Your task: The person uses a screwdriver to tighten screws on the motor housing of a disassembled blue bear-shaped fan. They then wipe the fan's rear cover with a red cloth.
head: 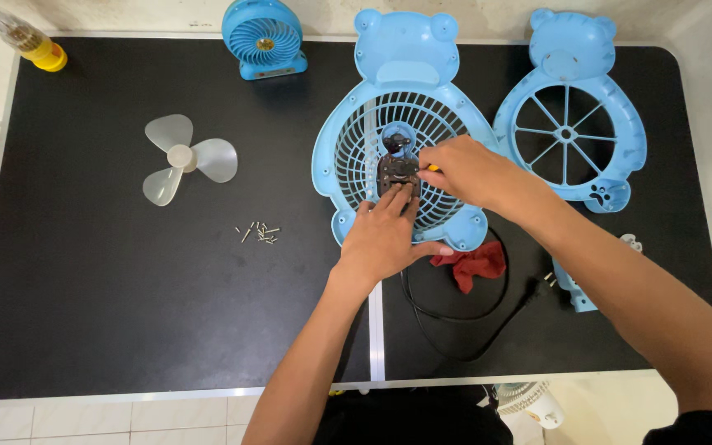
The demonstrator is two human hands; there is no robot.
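At the centre of the frame, the left hand (385,239) presses its fingertips on the small dark metal motor (397,173) seated in the light-blue bear-shaped plastic fan grille (348,148), while the right hand (463,169) pinches a thin yellow-handled tool (431,168) closed against that motor, on the black table (125,313).

We are seeing bright, even overhead light; the black table (125,313) is giving off soft sheen, shadows are staying faint, and edges are bowing slightly.
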